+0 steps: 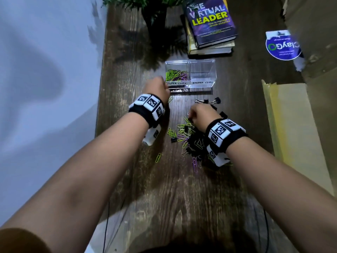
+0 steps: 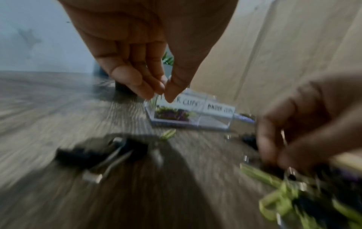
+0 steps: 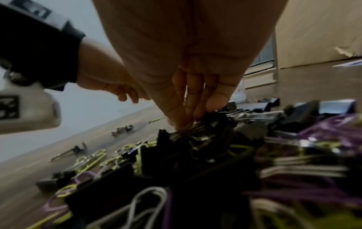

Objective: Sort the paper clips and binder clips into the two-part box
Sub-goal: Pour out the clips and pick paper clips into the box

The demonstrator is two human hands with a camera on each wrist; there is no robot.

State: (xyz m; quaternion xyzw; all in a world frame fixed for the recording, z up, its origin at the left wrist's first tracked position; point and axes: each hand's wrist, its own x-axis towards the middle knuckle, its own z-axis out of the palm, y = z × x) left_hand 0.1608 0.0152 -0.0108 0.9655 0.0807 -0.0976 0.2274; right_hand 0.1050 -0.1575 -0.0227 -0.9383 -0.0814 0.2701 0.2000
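Both forearms fill the head view; my left hand (image 1: 157, 88) sits at the two-part box (image 1: 190, 75), whose left compartment holds paper clips (image 1: 176, 74). From the left wrist, thumb and fingers (image 2: 135, 80) are pinched together, contents indiscernible. From the right wrist, my right hand (image 3: 195, 93) pinches a binder clip (image 3: 194, 130) in the mixed pile (image 3: 235, 162) on the surface (image 3: 29, 167).

Head view looks steeply down; both wrist views skim low and close, sharing the two-part box (image 1: 190, 75).
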